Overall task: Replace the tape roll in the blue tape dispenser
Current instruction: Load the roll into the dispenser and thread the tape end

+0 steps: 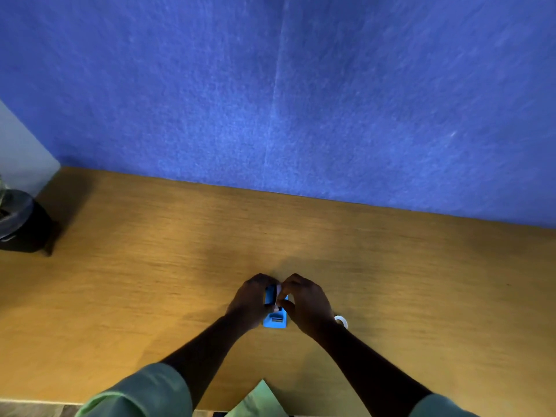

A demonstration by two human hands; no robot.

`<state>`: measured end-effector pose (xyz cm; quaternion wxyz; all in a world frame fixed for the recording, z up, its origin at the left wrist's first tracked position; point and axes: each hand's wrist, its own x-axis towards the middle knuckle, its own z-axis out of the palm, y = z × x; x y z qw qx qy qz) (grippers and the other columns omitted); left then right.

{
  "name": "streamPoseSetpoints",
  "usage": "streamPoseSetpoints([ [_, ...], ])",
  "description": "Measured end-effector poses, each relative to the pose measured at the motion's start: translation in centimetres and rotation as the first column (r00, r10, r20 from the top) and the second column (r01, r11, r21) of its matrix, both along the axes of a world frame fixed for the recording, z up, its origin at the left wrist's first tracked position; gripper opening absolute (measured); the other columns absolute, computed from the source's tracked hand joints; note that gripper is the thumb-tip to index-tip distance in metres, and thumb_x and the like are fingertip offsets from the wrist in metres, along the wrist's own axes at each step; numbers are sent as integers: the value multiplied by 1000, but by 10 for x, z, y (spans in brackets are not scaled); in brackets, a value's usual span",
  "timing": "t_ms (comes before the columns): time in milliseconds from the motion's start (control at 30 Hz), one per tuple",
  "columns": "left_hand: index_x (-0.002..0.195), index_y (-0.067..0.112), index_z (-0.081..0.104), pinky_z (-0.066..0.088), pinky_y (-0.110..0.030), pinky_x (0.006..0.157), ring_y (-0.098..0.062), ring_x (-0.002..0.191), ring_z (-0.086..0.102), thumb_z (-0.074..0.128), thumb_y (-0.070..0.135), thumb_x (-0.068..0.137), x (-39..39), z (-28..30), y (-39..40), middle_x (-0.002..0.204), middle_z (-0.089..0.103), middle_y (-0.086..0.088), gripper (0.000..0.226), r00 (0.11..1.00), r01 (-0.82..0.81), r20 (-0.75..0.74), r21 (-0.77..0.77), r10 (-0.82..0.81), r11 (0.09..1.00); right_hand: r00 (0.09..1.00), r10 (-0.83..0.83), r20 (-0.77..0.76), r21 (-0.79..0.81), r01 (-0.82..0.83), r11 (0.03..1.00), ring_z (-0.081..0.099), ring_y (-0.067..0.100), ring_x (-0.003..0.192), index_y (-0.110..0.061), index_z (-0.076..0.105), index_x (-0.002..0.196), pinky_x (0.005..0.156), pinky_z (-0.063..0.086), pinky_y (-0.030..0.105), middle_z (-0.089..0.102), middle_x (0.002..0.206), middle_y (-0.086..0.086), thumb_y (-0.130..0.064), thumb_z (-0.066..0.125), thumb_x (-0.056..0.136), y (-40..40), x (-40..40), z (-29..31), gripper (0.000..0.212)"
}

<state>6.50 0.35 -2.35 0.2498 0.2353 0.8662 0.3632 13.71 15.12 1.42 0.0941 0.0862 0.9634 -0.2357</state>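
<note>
Dim, soft-focus wide-angle view

Shadow is darkening both hands and pooling beyond the fingers; edges are bowing, and everything is blurring slightly.

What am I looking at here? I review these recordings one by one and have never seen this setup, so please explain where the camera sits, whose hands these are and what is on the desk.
There is no machine here. One wide-angle camera is worn on a person's head and looks forward and down, so the two arms coming in from the bottom edge are that person's own. Both hands meet over a blue tape dispenser standing on a wooden desk. The left hand grips the dispenser's side. The right hand pinches something pale at its top, probably tape, though it is too blurred to tell. A white tape roll lies on the desk just beside the right wrist. A dark pot stands at the far left, and a blue felt wall rises behind the desk.
</note>
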Motion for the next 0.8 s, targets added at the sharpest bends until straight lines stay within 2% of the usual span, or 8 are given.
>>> streamPoseSetpoints([
  [67, 118, 28, 63, 54, -28, 96, -10, 112, 61, 84, 15, 71, 0, -2, -2, 122, 63, 10, 53, 1000, -1, -2, 3, 1, 1000, 1000, -21, -1, -2, 21, 1000, 67, 14, 102, -27, 70, 102, 85, 57, 36, 68, 111, -10, -30, 70, 87, 4, -1, 2, 15],
  [133, 128, 27, 59, 52, -30, 99, -11, 117, 60, 84, 17, 73, 1, -4, -3, 129, 62, 8, 61, 1000, 2, 3, -6, -2, 1000, 998, -38, 44, -11, 39, 999, 64, 13, 106, -31, 61, 109, 86, 58, 36, 66, 114, -11, -25, 71, 80, 11, -3, 2, 32],
  [233, 145, 24, 47, 48, -33, 107, -12, 128, 55, 83, 21, 76, 2, -6, -7, 142, 56, 5, 78, 1000, 22, 14, -46, -21, 999, 985, 51, 166, -44, -45, 998, 55, 15, 122, -29, 50, 131, 94, 57, 37, 58, 133, -6, -5, 74, 72, 21, -9, -1, 67],
  [333, 154, 21, 33, 44, -34, 113, -14, 136, 49, 82, 20, 77, 4, -8, -9, 151, 49, 1, 91, 998, 7, 55, -43, -5, 999, 962, 178, 206, -38, -174, 984, 50, 20, 134, -27, 42, 148, 104, 53, 39, 52, 148, -1, 3, 75, 75, 26, -15, -8, 85],
  [433, 157, 16, 26, 43, -37, 114, -19, 140, 46, 81, 20, 79, 7, -8, -13, 156, 42, -3, 95, 993, -54, 108, -25, 56, 998, 933, 303, 192, -17, -306, 952, 53, 23, 134, -27, 44, 150, 107, 52, 41, 53, 149, 1, 3, 78, 78, 26, -22, -16, 85],
  [567, 156, 11, 26, 44, -39, 114, -21, 140, 47, 78, 22, 83, 10, -8, -17, 155, 43, -7, 91, 989, -73, 128, -12, 73, 997, 886, 437, 154, 61, -450, 891, 55, 25, 132, -27, 50, 146, 102, 56, 40, 49, 152, 2, 2, 78, 81, 28, -32, -24, 77],
  [700, 153, 10, 36, 47, -34, 111, -18, 135, 52, 76, 18, 85, 12, -5, -21, 151, 48, -7, 79, 985, -64, 163, 25, 59, 998, 884, 449, 128, 72, -460, 885, 57, 24, 128, -24, 54, 142, 101, 54, 36, 50, 149, 3, -3, 81, 81, 33, -36, -27, 70],
  [800, 150, 10, 41, 48, -27, 107, -15, 130, 56, 74, 20, 86, 14, -4, -22, 146, 54, -5, 73, 985, -50, 165, 58, 39, 997, 915, 387, 111, 55, -395, 917, 60, 23, 122, -24, 56, 138, 99, 54, 37, 52, 143, 0, -13, 85, 79, 35, -30, -28, 66],
])
